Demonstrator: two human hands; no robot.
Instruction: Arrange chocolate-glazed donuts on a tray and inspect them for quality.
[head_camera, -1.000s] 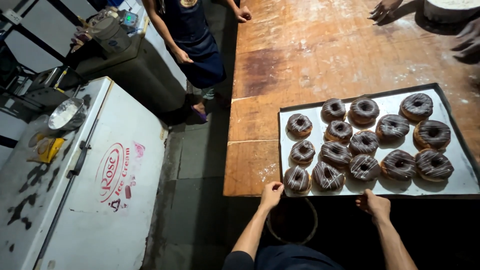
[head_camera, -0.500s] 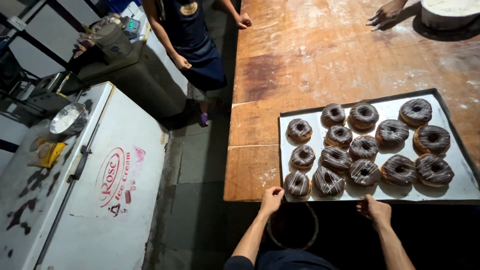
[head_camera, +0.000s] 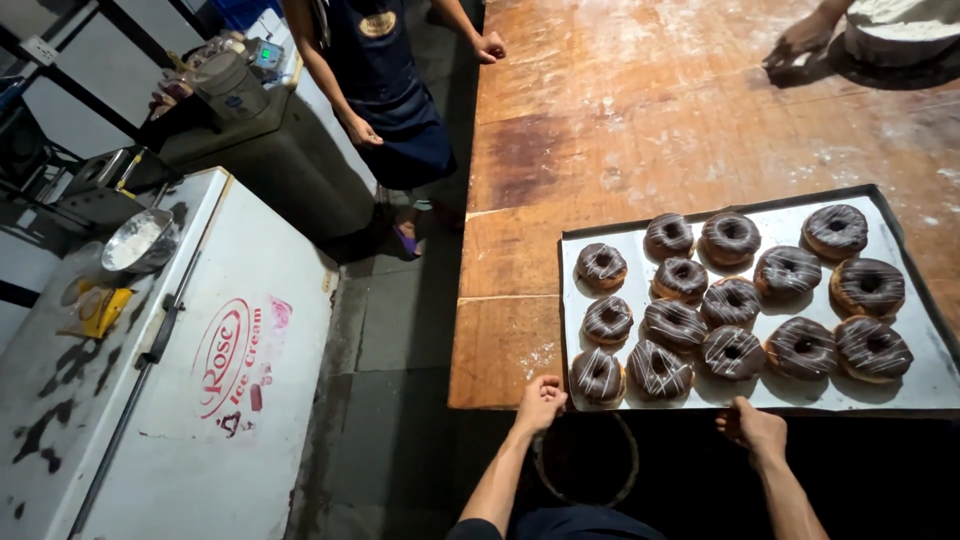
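A worn wooden table (head_camera: 620, 130), dusted with flour, carries a dark-rimmed tray (head_camera: 930, 375) of chocolate-glazed doughnuts (head_camera: 732, 352) at its near edge towards the near right corner, and a round white floury mass (head_camera: 900, 25) at its far right.

A tray (head_camera: 925, 385) of doughnuts (head_camera: 735, 300) lies on the bench's (head_camera: 610, 130) near right part. The left hand (head_camera: 541, 404) and right hand (head_camera: 752, 427) sit at the tray's near edge. A chest freezer (head_camera: 190, 400) stands left, across the floor (head_camera: 395, 400); a metal bowl (head_camera: 140, 241) rests on it.
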